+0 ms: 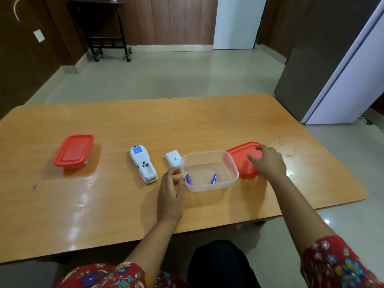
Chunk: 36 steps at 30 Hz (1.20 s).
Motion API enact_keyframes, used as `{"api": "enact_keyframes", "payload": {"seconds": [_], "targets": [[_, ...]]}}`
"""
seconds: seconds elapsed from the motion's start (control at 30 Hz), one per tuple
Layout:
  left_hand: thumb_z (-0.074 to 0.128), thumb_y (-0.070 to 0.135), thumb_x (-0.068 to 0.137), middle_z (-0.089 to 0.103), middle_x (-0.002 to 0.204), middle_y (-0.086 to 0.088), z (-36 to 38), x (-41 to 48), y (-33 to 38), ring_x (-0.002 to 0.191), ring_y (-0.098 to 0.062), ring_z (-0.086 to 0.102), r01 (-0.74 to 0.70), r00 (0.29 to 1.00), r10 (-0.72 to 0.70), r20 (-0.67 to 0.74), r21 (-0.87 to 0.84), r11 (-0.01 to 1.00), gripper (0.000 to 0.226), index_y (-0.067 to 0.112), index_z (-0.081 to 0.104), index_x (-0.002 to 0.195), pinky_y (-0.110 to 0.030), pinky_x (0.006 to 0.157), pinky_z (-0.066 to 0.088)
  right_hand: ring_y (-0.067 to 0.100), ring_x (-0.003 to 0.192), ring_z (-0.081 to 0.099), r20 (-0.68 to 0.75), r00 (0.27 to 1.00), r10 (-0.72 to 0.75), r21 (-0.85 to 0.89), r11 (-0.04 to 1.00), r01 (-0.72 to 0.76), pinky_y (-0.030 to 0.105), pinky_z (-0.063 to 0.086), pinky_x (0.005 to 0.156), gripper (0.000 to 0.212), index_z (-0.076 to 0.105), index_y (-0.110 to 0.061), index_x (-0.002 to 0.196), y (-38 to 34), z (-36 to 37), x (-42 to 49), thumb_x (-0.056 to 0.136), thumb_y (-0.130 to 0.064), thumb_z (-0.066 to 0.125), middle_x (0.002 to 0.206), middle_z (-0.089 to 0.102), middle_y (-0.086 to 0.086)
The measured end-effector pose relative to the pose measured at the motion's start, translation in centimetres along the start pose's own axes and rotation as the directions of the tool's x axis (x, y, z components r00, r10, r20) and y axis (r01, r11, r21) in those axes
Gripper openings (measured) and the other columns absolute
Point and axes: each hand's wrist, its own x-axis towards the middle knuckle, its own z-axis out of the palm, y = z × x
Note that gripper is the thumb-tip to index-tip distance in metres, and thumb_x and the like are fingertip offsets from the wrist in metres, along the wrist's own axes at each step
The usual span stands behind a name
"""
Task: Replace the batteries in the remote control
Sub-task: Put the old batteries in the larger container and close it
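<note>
A white remote control lies face down on the wooden table, its battery bay uncovered and empty. Its white battery cover lies just to the right. A clear plastic container without a lid holds two blue batteries. My left hand touches the container's left wall with loosely bent fingers. My right hand rests with spread fingers on the red lid lying right of the container.
A second container with a red lid on it stands at the table's left. Beyond the far edge are a tiled floor, a black wheeled stand and a white fridge at the right.
</note>
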Motion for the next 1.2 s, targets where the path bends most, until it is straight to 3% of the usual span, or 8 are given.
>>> {"api": "enact_keyframes", "payload": {"seconds": [0.1, 0.23, 0.43, 0.53, 0.6, 0.87, 1.03, 1.2], "targets": [[0.047, 0.029, 0.095, 0.056, 0.119, 0.011, 0.0, 0.1, 0.1, 0.097, -0.004, 0.057, 0.005, 1.000, -0.005, 0.001, 0.017, 1.000, 0.029, 0.024, 0.050, 0.123, -0.020, 0.078, 0.044, 0.038, 0.128, 0.038, 0.140, 0.980, 0.143, -0.205, 0.972, -0.112, 0.045, 0.039, 0.098, 0.073, 0.035, -0.016, 0.139, 1.3, -0.2, 2.1, 0.082, -0.054, 0.060, 0.136, 0.045, 0.018], [0.046, 0.029, 0.095, 0.058, 0.115, 0.010, 0.0, 0.0, 0.2, 0.096, -0.004, 0.057, 0.012, 1.000, -0.012, -0.003, 0.048, 0.999, 0.029, 0.020, 0.052, 0.122, -0.008, 0.073, 0.038, 0.037, 0.123, 0.043, 0.209, 0.962, 0.178, -0.197, 0.971, -0.137, 0.043, 0.042, 0.092, 0.074, 0.038, -0.018, 0.134, 0.9, -0.6, 3.3, 0.073, -0.045, 0.072, 0.129, 0.048, 0.016], [0.045, 0.028, 0.095, 0.057, 0.116, 0.013, -0.1, 0.0, 0.2, 0.099, -0.006, 0.057, 0.043, 0.999, -0.043, -0.002, 0.015, 0.999, 0.026, 0.026, 0.050, 0.121, -0.023, 0.079, 0.044, 0.040, 0.114, 0.050, 0.164, 0.966, 0.200, 0.139, 0.965, -0.224, 0.045, 0.049, 0.089, 0.075, 0.034, -0.013, 0.140, 0.3, -2.5, 3.0, 0.076, -0.024, 0.072, 0.139, 0.030, 0.018], [0.046, 0.026, 0.095, 0.057, 0.115, 0.014, -0.2, -0.2, 0.2, 0.099, -0.006, 0.058, 0.043, 0.999, -0.043, -0.005, 0.012, 0.999, 0.025, 0.027, 0.050, 0.120, -0.025, 0.080, 0.045, 0.030, 0.093, 0.058, -0.046, 0.998, 0.043, 0.423, 0.906, -0.020, 0.038, 0.051, 0.073, 0.052, 0.051, -0.014, 0.130, -1.0, -3.5, 0.7, 0.078, -0.010, 0.056, 0.127, 0.051, 0.012], [0.045, 0.025, 0.096, 0.057, 0.114, 0.014, -0.3, -0.2, 0.3, 0.098, -0.005, 0.057, 0.042, 0.999, -0.042, -0.007, 0.005, 0.999, 0.025, 0.026, 0.051, 0.120, -0.022, 0.078, 0.044, 0.027, 0.096, 0.059, -0.163, 0.981, -0.102, 0.488, 0.856, 0.170, 0.038, 0.050, 0.078, 0.041, 0.060, -0.011, 0.120, -3.0, -3.9, -2.0, 0.079, -0.008, 0.056, 0.113, 0.063, 0.009], [0.036, 0.014, 0.097, 0.059, 0.113, 0.011, -0.8, -0.3, 0.9, 0.096, 0.008, 0.053, 0.067, 0.998, -0.067, -0.011, -0.033, 0.997, 0.030, 0.023, 0.056, 0.117, -0.002, 0.075, 0.036, 0.030, 0.090, 0.054, -0.127, 0.823, -0.553, -0.033, 0.832, 0.554, 0.032, 0.036, 0.054, 0.027, 0.062, -0.014, 0.102, -10.6, 2.1, -11.4, 0.075, -0.018, 0.058, 0.100, 0.055, 0.007], [0.037, 0.014, 0.097, 0.061, 0.111, 0.009, -0.8, -0.1, 0.6, 0.098, 0.000, 0.056, 0.055, 0.998, -0.056, -0.021, -0.033, 0.998, 0.029, 0.021, 0.059, 0.115, -0.005, 0.077, 0.038, 0.026, 0.099, 0.055, -0.068, 0.829, -0.555, 0.047, 0.828, 0.558, 0.036, 0.049, 0.064, 0.032, 0.060, -0.018, 0.110, -12.1, 5.1, -11.7, 0.084, -0.036, 0.055, 0.110, 0.055, 0.003], [0.040, 0.010, 0.096, 0.062, 0.108, 0.009, -0.5, 0.0, 0.2, 0.099, -0.004, 0.058, 0.039, 0.996, -0.041, -0.085, -0.030, 0.999, 0.027, 0.018, 0.060, 0.113, -0.005, 0.077, 0.039, 0.027, 0.103, 0.056, -0.257, 0.881, -0.396, 0.158, 0.882, 0.443, 0.038, 0.049, 0.082, 0.035, 0.064, -0.022, 0.115, -8.8, 4.3, -8.5, 0.083, -0.035, 0.057, 0.111, 0.059, 0.006]]}}
